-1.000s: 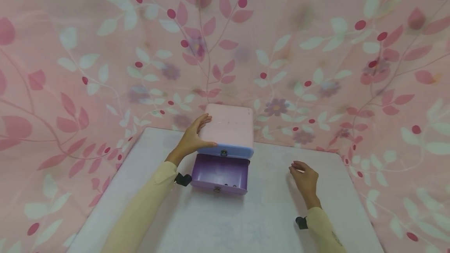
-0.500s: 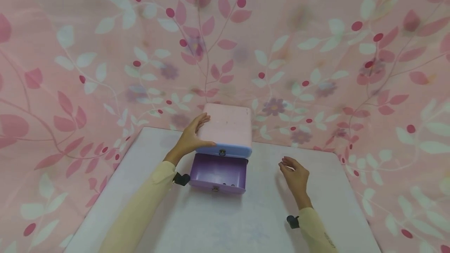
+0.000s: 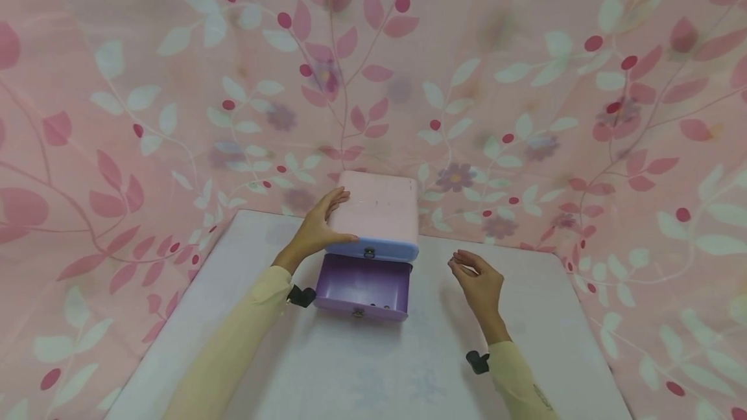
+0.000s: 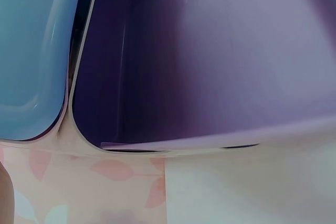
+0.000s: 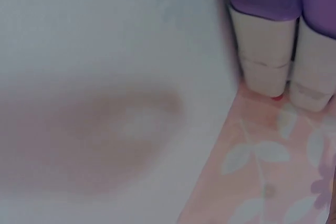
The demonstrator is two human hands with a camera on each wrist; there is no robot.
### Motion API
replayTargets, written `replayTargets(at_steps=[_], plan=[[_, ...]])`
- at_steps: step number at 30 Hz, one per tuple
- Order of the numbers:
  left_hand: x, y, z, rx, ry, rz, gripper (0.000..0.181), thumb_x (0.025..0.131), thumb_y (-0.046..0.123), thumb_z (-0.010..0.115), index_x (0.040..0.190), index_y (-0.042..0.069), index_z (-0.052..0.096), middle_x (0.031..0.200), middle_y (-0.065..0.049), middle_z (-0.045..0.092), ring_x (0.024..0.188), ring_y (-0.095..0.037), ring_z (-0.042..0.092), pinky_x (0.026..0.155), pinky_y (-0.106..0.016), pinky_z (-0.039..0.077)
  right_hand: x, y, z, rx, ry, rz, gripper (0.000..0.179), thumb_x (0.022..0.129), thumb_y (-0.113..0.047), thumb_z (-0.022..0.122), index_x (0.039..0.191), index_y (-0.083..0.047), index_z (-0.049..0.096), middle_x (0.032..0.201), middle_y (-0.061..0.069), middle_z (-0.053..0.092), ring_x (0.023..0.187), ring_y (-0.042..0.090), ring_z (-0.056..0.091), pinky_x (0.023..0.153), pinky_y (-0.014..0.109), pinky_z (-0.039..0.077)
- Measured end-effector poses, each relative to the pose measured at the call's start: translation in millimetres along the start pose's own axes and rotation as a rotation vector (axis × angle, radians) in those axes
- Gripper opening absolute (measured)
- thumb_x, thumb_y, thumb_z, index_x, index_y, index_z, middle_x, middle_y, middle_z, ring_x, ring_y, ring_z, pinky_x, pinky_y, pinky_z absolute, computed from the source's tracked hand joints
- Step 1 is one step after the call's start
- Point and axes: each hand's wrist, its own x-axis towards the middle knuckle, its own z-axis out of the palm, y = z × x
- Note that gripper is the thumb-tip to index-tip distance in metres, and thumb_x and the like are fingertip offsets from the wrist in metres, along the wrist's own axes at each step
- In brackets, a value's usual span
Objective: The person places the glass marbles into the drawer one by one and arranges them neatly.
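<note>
The box (image 3: 376, 209) stands on the far part of the table (image 3: 443, 355), a little left of the middle, with its pink top upward. The blue front of the upper drawer (image 3: 397, 251) lies along its near face, with a metal knob (image 3: 369, 253) in the middle. Below that, the purple lower drawer (image 3: 362, 280) juts out toward the near side, its inside exposed. It has a knob of its own, and two small dark spots show by its near wall, too small to identify.

The left hand (image 3: 315, 227) rests against the left side of the box, thumb and fingers spread wide: the thumb lies along the near edge of the top, the fingertips at the left edge, farther back.

The right hand (image 3: 483, 280) is above the table, right of the drawer and apart from it. Its thumb and fingertips are bent toward each other with a narrow gap; I cannot tell whether they hold anything.

Each wrist has a small black camera below a pale yellow sleeve (image 3: 233, 336). Pink cloth (image 3: 373, 50) printed with leaves and flowers rises behind the table
</note>
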Motion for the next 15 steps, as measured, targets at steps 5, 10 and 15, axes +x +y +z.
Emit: replayTargets(at_steps=[5, 10, 15], plan=[[-0.8, 0.5, -0.4, 0.005, 0.006, 0.002, 0.108, 0.066, 0.015, 0.092, 0.152, 0.002, 0.027, 0.149, -0.018, 0.041, 0.139, -0.030, 0.036, 0.117, -0.040, 0.027, -0.9, -7.6, 12.2, 0.038, -0.022, -0.017, 0.031, 0.077, 0.013, 0.075, 0.107, 0.012, 0.067, 0.100, 0.033, 0.066, 0.085, 0.048, 0.067, 0.074, 0.031, 0.058], [-0.6, -1.0, -0.2, 0.000, 0.004, 0.018, 0.108, 0.066, 0.015, 0.092, 0.151, 0.000, 0.027, 0.149, -0.019, 0.040, 0.139, -0.031, 0.036, 0.117, -0.042, 0.026, -6.8, -7.3, 22.8, 0.069, -0.023, -0.010, 0.033, 0.075, 0.015, 0.076, 0.107, 0.012, 0.068, 0.100, 0.033, 0.067, 0.086, 0.046, 0.068, 0.075, 0.032, 0.058], [0.0, -1.8, 0.7, 0.001, 0.004, 0.023, 0.108, 0.066, 0.016, 0.092, 0.152, 0.000, 0.026, 0.150, -0.019, 0.039, 0.139, -0.032, 0.035, 0.117, -0.042, 0.026, -11.3, -7.3, 29.9, 0.084, -0.040, -0.025, 0.036, 0.074, 0.014, 0.077, 0.109, 0.010, 0.068, 0.101, 0.032, 0.067, 0.086, 0.043, 0.068, 0.075, 0.033, 0.059]])
